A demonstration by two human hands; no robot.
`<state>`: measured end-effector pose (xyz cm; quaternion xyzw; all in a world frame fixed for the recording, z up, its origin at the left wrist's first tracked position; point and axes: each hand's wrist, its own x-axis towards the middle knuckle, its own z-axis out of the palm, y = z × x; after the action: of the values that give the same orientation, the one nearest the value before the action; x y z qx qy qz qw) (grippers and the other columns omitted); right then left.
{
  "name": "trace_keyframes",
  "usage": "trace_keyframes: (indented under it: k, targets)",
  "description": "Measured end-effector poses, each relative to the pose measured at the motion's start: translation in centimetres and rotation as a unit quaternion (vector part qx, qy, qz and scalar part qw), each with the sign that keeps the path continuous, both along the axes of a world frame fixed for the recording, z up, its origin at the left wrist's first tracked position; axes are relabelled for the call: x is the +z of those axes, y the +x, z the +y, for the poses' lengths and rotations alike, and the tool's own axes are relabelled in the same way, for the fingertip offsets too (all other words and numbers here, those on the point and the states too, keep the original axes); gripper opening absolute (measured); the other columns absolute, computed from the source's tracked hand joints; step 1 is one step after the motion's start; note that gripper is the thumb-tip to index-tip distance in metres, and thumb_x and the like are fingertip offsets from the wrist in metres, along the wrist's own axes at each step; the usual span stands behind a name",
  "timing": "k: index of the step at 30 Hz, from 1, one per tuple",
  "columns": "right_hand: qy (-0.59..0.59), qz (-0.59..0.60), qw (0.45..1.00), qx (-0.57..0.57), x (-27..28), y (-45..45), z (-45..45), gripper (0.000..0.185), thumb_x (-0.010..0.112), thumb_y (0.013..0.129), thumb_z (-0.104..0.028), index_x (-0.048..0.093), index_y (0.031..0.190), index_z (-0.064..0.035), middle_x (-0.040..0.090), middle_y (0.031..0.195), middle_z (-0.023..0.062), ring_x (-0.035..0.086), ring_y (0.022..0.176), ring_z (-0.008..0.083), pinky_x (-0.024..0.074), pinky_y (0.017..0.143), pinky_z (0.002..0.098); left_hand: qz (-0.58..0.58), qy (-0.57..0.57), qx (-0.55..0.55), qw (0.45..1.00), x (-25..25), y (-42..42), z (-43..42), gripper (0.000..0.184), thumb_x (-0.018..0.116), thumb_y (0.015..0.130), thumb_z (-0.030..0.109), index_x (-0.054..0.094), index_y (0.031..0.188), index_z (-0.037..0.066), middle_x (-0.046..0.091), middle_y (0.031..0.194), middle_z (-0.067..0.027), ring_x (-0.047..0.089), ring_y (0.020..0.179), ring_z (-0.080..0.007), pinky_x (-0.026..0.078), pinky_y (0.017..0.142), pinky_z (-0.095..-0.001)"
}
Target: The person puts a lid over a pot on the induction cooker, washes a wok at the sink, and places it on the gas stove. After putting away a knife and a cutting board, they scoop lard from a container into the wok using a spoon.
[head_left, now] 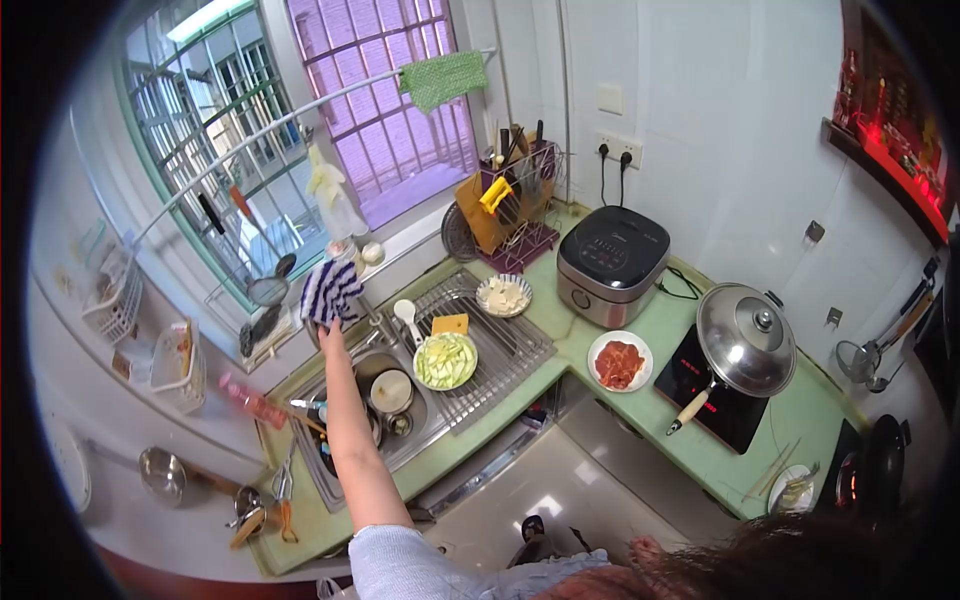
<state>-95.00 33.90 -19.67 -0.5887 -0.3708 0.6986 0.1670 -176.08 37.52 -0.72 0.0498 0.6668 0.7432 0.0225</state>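
Observation:
One bare arm stretches over the sink toward the window, and its hand [330, 334] grips the lower edge of a blue and white striped cloth [333, 292]. From its place in the view I take this to be my left hand. Below and right of it, the sink [430, 405] holds a pot of cloudy liquid [391, 391]. A bowl of sliced green vegetable [446, 361] rests on the drying rack [500, 352], near a white spoon [407, 312] and a yellow sponge [450, 324]. My right hand is not clearly visible.
Right of the sink stand a bowl of white pieces [504, 296], a rice cooker [613, 266] and a plate of red meat [620, 361]. A lidded pan [745, 340] sits on the lit cooktop [700, 405]. A knife rack [510, 205] is by the window.

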Motion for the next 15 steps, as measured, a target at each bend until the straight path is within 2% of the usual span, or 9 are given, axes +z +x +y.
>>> trace_keyframes:
  k: [1, 3, 5, 7, 8, 9, 10, 13, 15]
  targets:
    - [0.001, 0.001, 1.0, -0.007, -1.9, 0.4, -0.3, 0.015, 0.047, 0.078, -0.009, 0.055, 0.089, -0.003, 0.055, 0.073, 0.0043, 0.052, 0.063, 0.0127, 0.0429, 0.057, 0.025, 0.02, 0.023, 0.015, 0.999, 0.2, -0.3, 0.6, 0.048, 0.059, 0.078, 0.018, 0.043, 0.12, 0.0, 0.051, 0.116, -0.0085, 0.048, 0.105, -0.0185, 0.036, 0.088, -0.03]
    - [-0.026, -0.022, 0.998, 0.058, -5.5, 0.1, -0.4, 0.016, 0.049, 0.078, -0.011, 0.056, 0.089, -0.0027, 0.056, 0.073, 0.0048, 0.052, 0.063, 0.0129, 0.0434, 0.057, 0.0254, 0.014, 0.107, 0.002, 0.994, 0.8, -1.5, 1.2, 0.036, 0.058, 0.079, 0.022, 0.054, 0.108, 0.001, 0.055, 0.109, -0.0095, 0.05, 0.098, -0.0181, 0.038, 0.08, -0.0311]
    - [0.007, -0.041, 0.996, 0.073, -6.4, -0.7, -0.4, 0.017, 0.049, 0.077, -0.012, 0.057, 0.089, -0.0026, 0.057, 0.073, 0.0046, 0.053, 0.064, 0.0128, 0.0437, 0.058, 0.0258, 0.098, -0.015, 0.045, 0.994, 4.1, 0.1, 1.5, 0.032, 0.057, 0.081, 0.028, 0.059, 0.094, -0.002, 0.057, 0.096, -0.0111, 0.051, 0.089, -0.019, 0.038, 0.074, -0.0315]
    - [0.038, -0.061, 0.994, 0.083, -5.3, -0.9, -0.3, 0.017, 0.049, 0.077, -0.012, 0.057, 0.089, -0.0024, 0.057, 0.074, 0.0043, 0.053, 0.065, 0.0127, 0.0441, 0.059, 0.0262, 0.263, -0.218, 0.124, 0.932, 5.2, -1.2, 0.9, 0.037, 0.055, 0.082, 0.031, 0.057, 0.085, -0.006, 0.055, 0.085, -0.0113, 0.049, 0.082, -0.0201, 0.038, 0.073, -0.0308]
    - [0.069, -0.081, 0.991, 0.077, -2.2, -1.5, 0.2, 0.018, 0.05, 0.078, -0.014, 0.057, 0.09, -0.0024, 0.057, 0.074, 0.004, 0.054, 0.066, 0.0128, 0.0441, 0.06, 0.0263, 0.36, -0.215, 0.143, 0.896, 6.6, 0.1, -0.4, 0.037, 0.054, 0.083, 0.029, 0.056, 0.087, -0.007, 0.053, 0.082, -0.0114, 0.048, 0.081, -0.0208, 0.038, 0.073, -0.0314]
    - [0.097, -0.102, 0.989, 0.051, 0.0, -0.9, -0.7, 0.019, 0.051, 0.078, -0.016, 0.057, 0.09, -0.0023, 0.058, 0.075, 0.0037, 0.054, 0.067, 0.0128, 0.0441, 0.06, 0.0265, 0.458, -0.196, 0.145, 0.855, 9.4, 3.1, -0.2, 0.037, 0.053, 0.084, 0.028, 0.054, 0.09, -0.009, 0.052, 0.08, -0.0114, 0.048, 0.079, -0.0214, 0.038, 0.074, -0.0319]
    - [0.095, -0.102, 0.99, 0.03, 0.3, -0.2, -1.0, 0.019, 0.051, 0.078, -0.016, 0.057, 0.09, -0.0023, 0.058, 0.075, 0.0037, 0.054, 0.067, 0.0128, 0.0441, 0.06, 0.0265, 0.453, -0.114, 0.105, 0.878, 11.6, 6.7, -0.6, 0.035, 0.052, 0.085, 0.025, 0.053, 0.094, -0.008, 0.052, 0.084, -0.0116, 0.048, 0.081, -0.0202, 0.038, 0.075, -0.0313]
    - [0.154, -0.095, 0.982, -0.05, -0.1, 2.7, -2.3, 0.012, 0.051, 0.081, -0.013, 0.057, 0.086, -0.0039, 0.055, 0.072, 0.0009, 0.05, 0.064, 0.0088, 0.0422, 0.057, 0.0228, 0.347, 0.13, -0.07, 0.926, 15.3, 19.4, -1.8, 0.034, 0.052, 0.086, 0.019, 0.047, 0.108, -0.006, 0.052, 0.098, -0.011, 0.048, 0.086, -0.0159, 0.038, 0.081, -0.0291]
    - [0.212, -0.042, 0.976, -0.042, 0.8, 4.7, -3.3, 0.014, 0.052, 0.082, -0.012, 0.056, 0.093, -0.003, 0.057, 0.08, 0.0029, 0.053, 0.073, 0.009, 0.0441, 0.066, 0.0231, 0.277, 0.152, -0.129, 0.94, 15.2, 26.7, -3.5, 0.035, 0.052, 0.085, 0.016, 0.043, 0.112, -0.005, 0.051, 0.105, -0.0098, 0.048, 0.089, -0.0134, 0.039, 0.082, -0.0272]
